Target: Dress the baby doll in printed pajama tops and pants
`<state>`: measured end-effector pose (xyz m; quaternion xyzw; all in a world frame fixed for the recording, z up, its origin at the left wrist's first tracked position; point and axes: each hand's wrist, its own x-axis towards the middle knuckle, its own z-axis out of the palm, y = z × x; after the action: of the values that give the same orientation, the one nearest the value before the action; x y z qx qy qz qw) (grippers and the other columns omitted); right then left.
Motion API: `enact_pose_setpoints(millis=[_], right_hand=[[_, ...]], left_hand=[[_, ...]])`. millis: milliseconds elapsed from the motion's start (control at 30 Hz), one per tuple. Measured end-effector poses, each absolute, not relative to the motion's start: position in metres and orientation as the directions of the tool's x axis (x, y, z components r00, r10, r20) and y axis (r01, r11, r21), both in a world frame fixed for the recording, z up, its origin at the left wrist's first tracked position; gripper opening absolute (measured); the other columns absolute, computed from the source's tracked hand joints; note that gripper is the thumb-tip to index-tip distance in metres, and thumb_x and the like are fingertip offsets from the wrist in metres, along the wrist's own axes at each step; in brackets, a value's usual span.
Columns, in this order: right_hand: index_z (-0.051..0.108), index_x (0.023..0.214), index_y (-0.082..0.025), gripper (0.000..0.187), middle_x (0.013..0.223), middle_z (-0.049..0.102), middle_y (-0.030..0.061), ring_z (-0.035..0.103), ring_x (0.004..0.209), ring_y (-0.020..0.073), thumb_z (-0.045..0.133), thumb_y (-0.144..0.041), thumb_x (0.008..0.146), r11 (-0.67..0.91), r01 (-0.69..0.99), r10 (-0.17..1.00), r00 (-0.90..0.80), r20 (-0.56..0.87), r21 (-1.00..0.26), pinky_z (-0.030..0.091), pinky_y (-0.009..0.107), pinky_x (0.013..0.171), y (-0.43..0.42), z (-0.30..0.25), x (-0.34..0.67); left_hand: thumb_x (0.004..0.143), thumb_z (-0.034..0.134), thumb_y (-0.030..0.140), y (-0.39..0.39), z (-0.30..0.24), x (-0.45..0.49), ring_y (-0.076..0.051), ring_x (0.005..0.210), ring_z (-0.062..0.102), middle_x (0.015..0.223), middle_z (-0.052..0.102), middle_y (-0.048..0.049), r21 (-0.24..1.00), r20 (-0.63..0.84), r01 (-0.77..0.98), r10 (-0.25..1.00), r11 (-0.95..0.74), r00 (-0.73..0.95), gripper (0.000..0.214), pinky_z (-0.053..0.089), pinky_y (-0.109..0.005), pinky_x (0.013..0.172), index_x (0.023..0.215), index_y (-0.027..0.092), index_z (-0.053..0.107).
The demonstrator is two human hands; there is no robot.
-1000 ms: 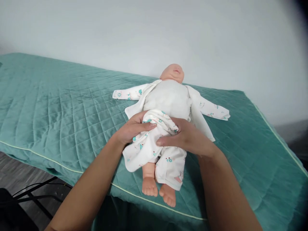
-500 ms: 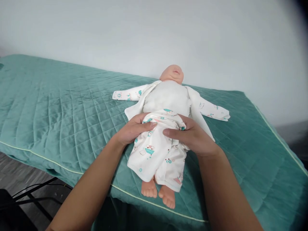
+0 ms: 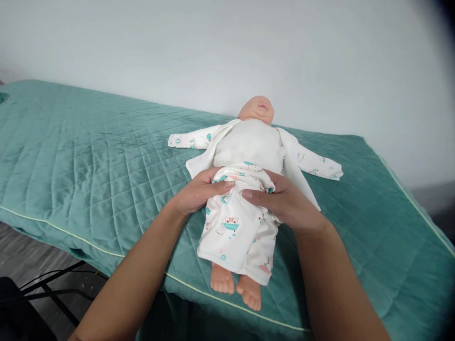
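A baby doll [image 3: 253,142] lies on its back on a green quilted mattress [image 3: 88,156], head toward the wall, arms spread in an open printed white shirt [image 3: 313,163]. Printed white trousers [image 3: 236,232] cover both its legs, and the bare feet [image 3: 234,284] stick out near the mattress edge. My left hand [image 3: 197,192] grips the trousers' waistband on the doll's left side. My right hand [image 3: 284,201] grips the waistband on the other side. Both hands have fingers curled into the cloth at the doll's belly.
A pale wall stands right behind the mattress. Its front edge has a light piping [image 3: 88,239]. Below at the left are a grey floor and dark metal legs [image 3: 46,284].
The bunched trousers have been drawn up and smoothed over both legs; the doll's bare leg is now covered. Both hands have moved slightly up toward the belly.
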<state>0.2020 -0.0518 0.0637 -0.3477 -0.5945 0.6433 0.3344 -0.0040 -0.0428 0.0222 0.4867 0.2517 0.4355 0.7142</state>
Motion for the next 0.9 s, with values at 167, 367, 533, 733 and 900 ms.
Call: enact_pose_setpoints(millis=[167, 367, 533, 733, 900], right_hand=[[0.070, 0.125, -0.024, 0.043, 0.106, 0.076, 0.0029, 0.069, 0.104, 0.0241, 0.077, -0.033, 0.084, -0.056, 0.002, 0.842, -0.537, -0.048, -0.998, 0.057, 0.037, 0.087, -0.0521, 0.0651, 0.2015], [0.070, 0.125, -0.025, 0.041, 0.106, 0.076, 0.0020, 0.069, 0.105, 0.0232, 0.076, -0.031, 0.085, -0.047, -0.009, 0.835, -0.549, -0.035, -0.999, 0.057, 0.035, 0.087, -0.0521, 0.0655, 0.2013], [0.070, 0.125, -0.025, 0.041, 0.106, 0.076, 0.0021, 0.069, 0.105, 0.0232, 0.076, -0.031, 0.085, -0.048, -0.006, 0.833, -0.552, -0.036, -0.999, 0.056, 0.034, 0.085, -0.0524, 0.0668, 0.2005], [0.070, 0.124, -0.026, 0.039, 0.105, 0.076, 0.0015, 0.069, 0.103, 0.0223, 0.075, -0.031, 0.086, -0.050, -0.007, 0.830, -0.556, -0.037, -0.999, 0.056, 0.033, 0.084, -0.0528, 0.0680, 0.1999], [0.069, 0.125, -0.025, 0.039, 0.106, 0.076, 0.0017, 0.069, 0.104, 0.0223, 0.075, -0.030, 0.086, -0.036, 0.004, 0.825, -0.564, -0.032, -0.999, 0.056, 0.033, 0.083, -0.0523, 0.0672, 0.2005]], left_hand=[[0.078, 0.080, 0.042, -0.0430, 0.0209, -0.0044, -0.018, 0.072, 0.070, 0.087, 0.077, -0.0064, 0.916, 0.053, -0.372, 0.872, 0.151, 0.486, 0.040, 0.054, -0.027, 0.066, 0.108, 0.017, 0.076], [0.078, 0.080, 0.040, -0.0433, 0.0213, -0.0046, -0.018, 0.072, 0.070, 0.087, 0.077, -0.0060, 0.914, 0.061, -0.379, 0.873, 0.146, 0.483, 0.037, 0.054, -0.026, 0.066, 0.108, 0.017, 0.076], [0.078, 0.080, 0.040, -0.0428, 0.0218, -0.0045, -0.017, 0.072, 0.070, 0.086, 0.076, -0.0061, 0.913, 0.064, -0.381, 0.874, 0.144, 0.482, 0.038, 0.054, -0.026, 0.066, 0.108, 0.017, 0.076], [0.079, 0.079, 0.040, -0.0426, 0.0220, -0.0039, -0.016, 0.073, 0.069, 0.086, 0.076, -0.0060, 0.910, 0.072, -0.387, 0.866, 0.146, 0.496, 0.037, 0.054, -0.025, 0.066, 0.107, 0.017, 0.076], [0.081, 0.078, 0.038, -0.0420, 0.0207, -0.0039, -0.015, 0.073, 0.069, 0.087, 0.076, -0.0056, 0.906, 0.095, -0.400, 0.859, 0.134, 0.503, 0.034, 0.053, -0.023, 0.066, 0.107, 0.017, 0.076]])
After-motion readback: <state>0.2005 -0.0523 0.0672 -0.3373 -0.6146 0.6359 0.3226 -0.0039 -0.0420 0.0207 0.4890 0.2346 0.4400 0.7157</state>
